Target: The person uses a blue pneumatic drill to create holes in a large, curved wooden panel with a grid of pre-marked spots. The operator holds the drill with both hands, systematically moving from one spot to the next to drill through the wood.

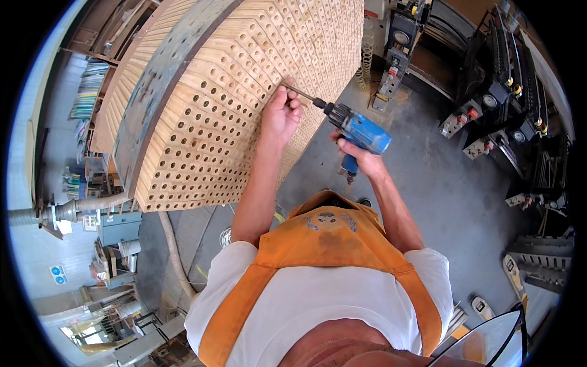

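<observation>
My right hand is wrapped round the handle of a blue power driver, which points up and left. From its dark nose a long thin driver bit reaches to the wooden block. My left hand is closed in a pinch at the tip of the bit, close against the wood; whatever small thing is between the fingertips is hidden. The big pale wooden block is built of many strips with rows of round holes. Holes in its lower left part have dark rings in them; those further up and right are bare wood.
A worn blue-grey metal band runs along the block's left side. Dark machinery with gauges stands to the right, beyond the grey floor. A coiled air hose hangs behind the block. A pale flexible hose lies at lower left.
</observation>
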The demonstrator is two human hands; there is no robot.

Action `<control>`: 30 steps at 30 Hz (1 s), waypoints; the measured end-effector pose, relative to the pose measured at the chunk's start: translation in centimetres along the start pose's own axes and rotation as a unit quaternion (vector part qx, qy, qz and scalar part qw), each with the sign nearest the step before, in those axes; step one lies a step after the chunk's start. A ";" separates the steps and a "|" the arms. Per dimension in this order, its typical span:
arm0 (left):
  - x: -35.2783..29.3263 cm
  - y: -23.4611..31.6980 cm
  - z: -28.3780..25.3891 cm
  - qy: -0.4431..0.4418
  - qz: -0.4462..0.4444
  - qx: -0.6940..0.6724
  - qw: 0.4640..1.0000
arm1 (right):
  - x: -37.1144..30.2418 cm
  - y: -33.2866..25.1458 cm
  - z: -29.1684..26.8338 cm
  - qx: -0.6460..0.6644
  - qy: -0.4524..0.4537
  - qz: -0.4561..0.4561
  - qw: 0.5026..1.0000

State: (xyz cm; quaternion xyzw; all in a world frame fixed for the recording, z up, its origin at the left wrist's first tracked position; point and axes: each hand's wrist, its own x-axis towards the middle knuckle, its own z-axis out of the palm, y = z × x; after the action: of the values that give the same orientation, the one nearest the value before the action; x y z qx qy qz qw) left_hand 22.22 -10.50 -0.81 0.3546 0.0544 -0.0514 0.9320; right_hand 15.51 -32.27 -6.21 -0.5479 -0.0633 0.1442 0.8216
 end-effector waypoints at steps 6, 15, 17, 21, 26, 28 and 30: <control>0.8 -0.4 -1.1 -0.051 0.010 -0.064 0.997 | 1.6 -0.9 1.4 0.070 -0.003 0.004 0.998; -1.4 -3.3 -4.9 0.023 -0.096 0.066 0.993 | 1.5 -3.1 1.5 -0.008 -0.003 -0.001 1.000; -2.5 -4.2 -4.8 0.039 -0.136 0.073 0.987 | 1.5 -3.2 1.6 -0.008 0.002 -0.006 1.000; -3.5 -5.4 -6.3 0.057 -0.191 0.089 0.976 | 1.4 -2.9 1.5 -0.050 -0.014 -0.038 0.998; -4.2 -5.7 -7.0 0.021 -0.252 0.080 0.964 | 1.6 -2.0 1.6 0.025 0.008 -0.008 1.000; -4.3 -5.8 -7.0 0.029 -0.253 0.082 0.963 | 1.6 -1.9 1.6 0.021 0.005 -0.012 1.000; -4.2 -5.7 -7.0 0.038 -0.242 0.086 0.966 | 1.6 -2.1 1.7 0.011 0.002 -0.020 1.000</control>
State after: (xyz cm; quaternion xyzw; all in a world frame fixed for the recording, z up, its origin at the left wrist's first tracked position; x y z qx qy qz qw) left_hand 16.83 -9.86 -9.18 0.4109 0.1697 -0.2662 0.8553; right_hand 16.95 -31.03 -3.71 -0.5376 -0.0710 0.1268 0.8306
